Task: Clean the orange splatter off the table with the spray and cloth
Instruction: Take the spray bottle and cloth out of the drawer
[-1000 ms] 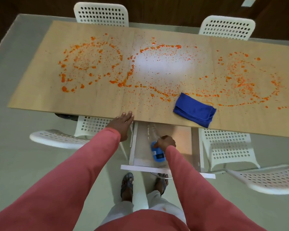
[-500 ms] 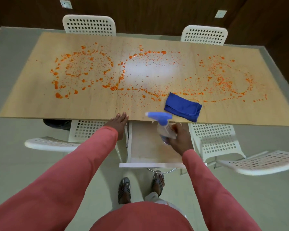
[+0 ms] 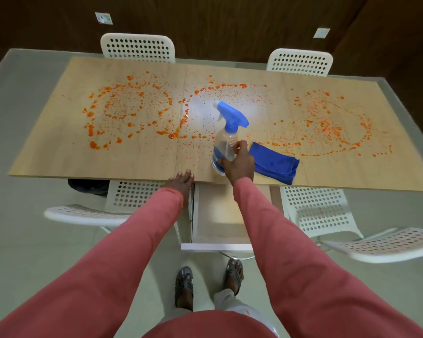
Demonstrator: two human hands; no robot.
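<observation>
Head view looks down on a wooden table (image 3: 47, 152) whose right end runs out past the frame edge, as do the red sleeves at the bottom. A dark object (image 3: 88, 186) under the near left edge is too shadowed to identify. Orange splatter (image 3: 122, 115) lies in three loose rings across the top, thick blobs on the left and finer specks toward the right, with a pale glare patch in the middle one. At the near edge the left hand (image 3: 178, 182) rests with fingers straight and flat on the wood, gripping nothing. Beside it an open drawer (image 3: 217, 223) juts out from beneath the table. Just right, the right hand (image 3: 239, 164) is wrapped around the clear body of the spray bottle (image 3: 226, 137), its base hidden behind the fingers, its blue trigger head tilted up and left above the middle ring. A folded blue cloth (image 3: 275, 164) lies on the table just beside that hand, partly covering splatter.
</observation>
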